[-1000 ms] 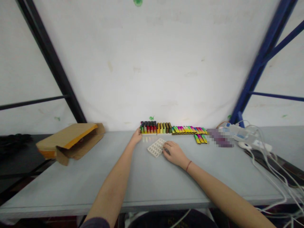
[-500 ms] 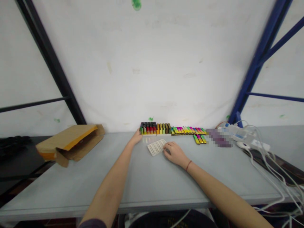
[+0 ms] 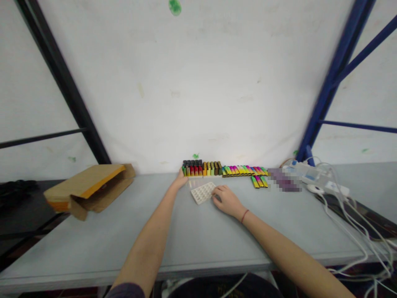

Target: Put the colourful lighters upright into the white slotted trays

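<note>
My left hand reaches to the left end of a row of upright lighters standing against the back wall, its fingers closed around the end ones. My right hand rests on the right edge of a white grid tray lying flat on the grey table, fingers curled over the tray's edge. To the right of the upright lighters, several pink, yellow and green lighters lie flat in a row, with a few more just in front.
An open brown cardboard box lies on its side at the table's left end. A white power strip and tangled white cables sit at the right. Dark and blue metal frame bars flank the white wall.
The view has drifted slightly. Both hands stay nearly in place; the left hand has closed in a little on the end of the lighter row.
</note>
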`<state>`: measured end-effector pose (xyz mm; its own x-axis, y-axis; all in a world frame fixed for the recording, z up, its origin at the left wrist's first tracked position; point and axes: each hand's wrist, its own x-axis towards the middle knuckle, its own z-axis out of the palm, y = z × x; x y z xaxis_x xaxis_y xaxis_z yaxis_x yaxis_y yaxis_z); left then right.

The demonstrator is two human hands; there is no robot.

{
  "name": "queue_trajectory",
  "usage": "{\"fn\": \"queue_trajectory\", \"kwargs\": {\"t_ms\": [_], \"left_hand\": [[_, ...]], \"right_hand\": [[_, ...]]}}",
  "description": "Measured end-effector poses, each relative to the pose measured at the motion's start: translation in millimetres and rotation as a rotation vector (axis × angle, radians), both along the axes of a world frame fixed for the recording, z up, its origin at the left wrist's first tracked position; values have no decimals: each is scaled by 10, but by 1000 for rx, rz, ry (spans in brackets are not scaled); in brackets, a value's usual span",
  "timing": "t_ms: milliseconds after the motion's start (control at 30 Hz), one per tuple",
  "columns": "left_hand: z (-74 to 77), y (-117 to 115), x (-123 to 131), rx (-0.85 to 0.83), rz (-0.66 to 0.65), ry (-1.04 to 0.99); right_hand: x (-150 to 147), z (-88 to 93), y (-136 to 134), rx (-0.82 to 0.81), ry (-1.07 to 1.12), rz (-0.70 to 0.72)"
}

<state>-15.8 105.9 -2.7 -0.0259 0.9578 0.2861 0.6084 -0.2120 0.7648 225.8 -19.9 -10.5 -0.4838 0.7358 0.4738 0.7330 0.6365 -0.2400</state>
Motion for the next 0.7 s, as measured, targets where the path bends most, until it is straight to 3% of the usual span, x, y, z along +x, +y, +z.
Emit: {"fn": "queue_trajectory", "kwargs": {"t_ms": [167, 200, 267, 333, 367, 567, 700], "left_hand": [[29, -163, 102, 152, 222, 52], [27, -237, 136, 203, 164, 82], [8, -411, 197, 205, -150, 184], [-29, -582, 232, 116, -437, 362], [-51, -652, 238, 59, -504, 441], [-125, -775, 171, 44, -570, 593], [-139, -763, 144, 71, -564, 557]], "right_hand": [[8, 3, -3, -42, 0, -29], [12, 7, 7, -64, 19, -31], [43, 22, 51, -80, 87, -39], [128, 46, 129, -43, 155, -91], [199, 57, 177, -13, 174, -150], [868, -34, 466, 66, 107, -790], [1168, -218, 609, -26, 104, -1007]]}}
